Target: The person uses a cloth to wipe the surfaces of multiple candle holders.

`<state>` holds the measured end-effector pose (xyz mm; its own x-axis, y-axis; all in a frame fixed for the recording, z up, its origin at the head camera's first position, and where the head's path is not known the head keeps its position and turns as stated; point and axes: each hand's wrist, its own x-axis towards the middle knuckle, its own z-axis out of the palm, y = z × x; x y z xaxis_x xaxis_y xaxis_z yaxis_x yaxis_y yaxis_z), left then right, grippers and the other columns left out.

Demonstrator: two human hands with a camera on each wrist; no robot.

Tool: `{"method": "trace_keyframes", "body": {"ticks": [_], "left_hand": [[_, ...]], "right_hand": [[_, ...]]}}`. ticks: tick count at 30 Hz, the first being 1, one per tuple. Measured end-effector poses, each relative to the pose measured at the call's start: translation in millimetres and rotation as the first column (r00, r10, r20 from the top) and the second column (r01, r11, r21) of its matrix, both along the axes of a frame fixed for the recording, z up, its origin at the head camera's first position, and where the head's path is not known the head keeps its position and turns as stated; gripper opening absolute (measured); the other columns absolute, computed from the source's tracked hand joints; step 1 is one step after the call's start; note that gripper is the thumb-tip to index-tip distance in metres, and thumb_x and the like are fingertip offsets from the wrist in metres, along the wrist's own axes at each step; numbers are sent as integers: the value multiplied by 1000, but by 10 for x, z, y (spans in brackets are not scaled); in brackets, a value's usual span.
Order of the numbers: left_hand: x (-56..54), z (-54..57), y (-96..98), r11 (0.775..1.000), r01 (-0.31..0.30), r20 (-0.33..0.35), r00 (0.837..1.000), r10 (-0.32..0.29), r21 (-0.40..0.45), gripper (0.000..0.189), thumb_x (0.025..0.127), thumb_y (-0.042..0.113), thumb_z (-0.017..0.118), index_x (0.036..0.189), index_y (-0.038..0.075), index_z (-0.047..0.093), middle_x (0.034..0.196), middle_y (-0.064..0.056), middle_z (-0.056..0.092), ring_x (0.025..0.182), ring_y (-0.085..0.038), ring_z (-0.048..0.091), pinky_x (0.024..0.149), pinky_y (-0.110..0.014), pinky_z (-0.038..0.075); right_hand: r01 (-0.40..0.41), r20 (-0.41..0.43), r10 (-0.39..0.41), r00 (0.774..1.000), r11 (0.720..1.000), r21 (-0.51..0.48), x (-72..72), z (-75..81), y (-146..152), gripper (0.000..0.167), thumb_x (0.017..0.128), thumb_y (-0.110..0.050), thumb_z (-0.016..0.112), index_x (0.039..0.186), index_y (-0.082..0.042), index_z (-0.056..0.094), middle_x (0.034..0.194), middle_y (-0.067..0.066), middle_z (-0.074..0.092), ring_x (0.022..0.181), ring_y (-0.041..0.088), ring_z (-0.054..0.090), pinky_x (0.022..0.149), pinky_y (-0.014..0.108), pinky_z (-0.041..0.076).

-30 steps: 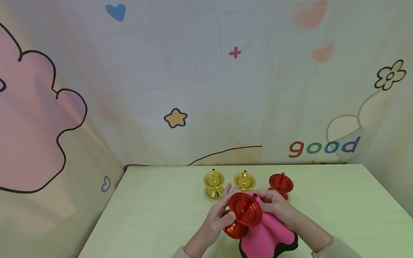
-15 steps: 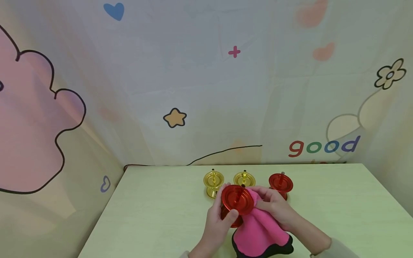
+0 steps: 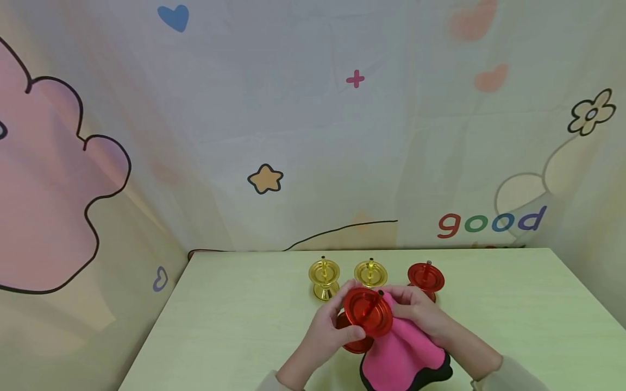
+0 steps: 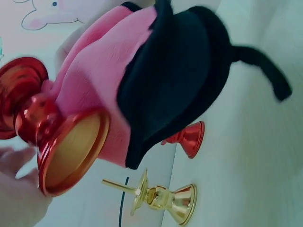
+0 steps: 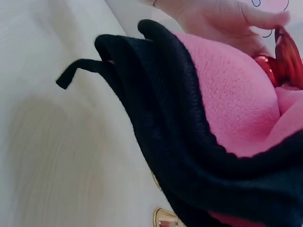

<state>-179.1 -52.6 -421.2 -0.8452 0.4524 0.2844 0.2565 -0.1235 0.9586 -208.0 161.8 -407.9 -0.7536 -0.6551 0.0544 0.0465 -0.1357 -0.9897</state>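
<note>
A shiny red candle holder, with a wide dish on top and a thin upright tube, leans to the right above the table. My left hand holds it from the left, thumb on the dish's near side. In the left wrist view the hollow underside of its base faces the camera. My right hand pinches a bunched pink cloth against the dish's right side; the fingertips are partly hidden by it. The cloth's black-edged part hangs down loosely, with a small black loop or tab at its edge.
Behind the hands stand two gold candle holders, one at left and one in the middle, plus another red candle holder at right. They stand near the back of the pale wooden table, before a printed curtain.
The held candle holder rose and shifted left, then came back down and right, its tilt changing. Both hands stayed on their things, and the cloth's hanging part swung along.
</note>
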Motion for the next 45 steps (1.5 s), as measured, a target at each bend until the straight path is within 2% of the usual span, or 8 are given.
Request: {"method": "trace_keyframes", "body": {"ticks": [4,7,15,18,22,29,34,45], "left_hand": [[37,-55,52,966,-254,-67,966,251,-47,63,79,25,65,134,14,37,134,0,45,122,-10,41,98,-29,37],[66,-87,94,944,-325,-121,941,316,-61,55,84,17,59,135,16,37,133,-1,45,120,-14,44,95,-29,41],[63,-56,105,969,-244,-44,969,242,-35,82,72,25,72,138,20,25,129,-1,46,114,-13,47,87,-23,45],[30,-26,36,997,-67,11,998,66,37,78,75,25,70,138,13,26,134,-7,41,119,-14,43,91,-24,43],[-16,28,-45,988,144,89,985,-149,54,76,78,33,66,138,10,26,137,-12,37,122,-16,39,95,-30,40],[-5,62,-28,991,-96,147,986,82,92,74,77,29,67,136,5,28,137,-9,39,126,-20,35,103,-46,28],[22,35,14,963,-234,132,967,217,130,50,87,19,55,132,6,37,130,-12,47,116,-10,47,100,-33,36],[14,61,-40,991,-8,98,995,-5,130,44,95,22,33,136,5,31,133,-7,44,119,-7,42,99,-29,36]], "right_hand": [[67,4,-67,998,998,7,0,-27,-1,29,91,-8,44,108,-28,59,102,-9,65,85,5,61,72,19,50],[111,24,-112,993,994,21,10,-23,-12,29,90,-9,46,106,-29,60,101,-11,65,85,6,62,72,20,50],[127,-21,-126,992,989,73,58,42,-77,27,88,-10,52,111,-21,59,101,-10,65,87,8,61,72,23,51],[98,-56,-93,994,990,99,51,80,-63,28,87,-10,52,113,-18,59,102,-9,65,88,8,61,72,23,51],[21,-62,-16,998,996,84,36,105,-28,31,88,-6,50,112,-23,59,103,-7,65,87,7,61,71,21,50],[17,-29,-16,999,1000,20,31,87,-24,32,89,-5,47,110,-25,60,103,-8,65,87,8,62,73,22,51],[16,4,-16,1000,1000,-21,29,72,-24,31,89,-4,46,109,-23,59,102,-7,65,86,8,62,73,23,51],[32,-1,-32,999,999,3,15,69,-32,31,88,-4,48,107,-24,61,100,-7,66,85,7,62,73,21,51]]}}
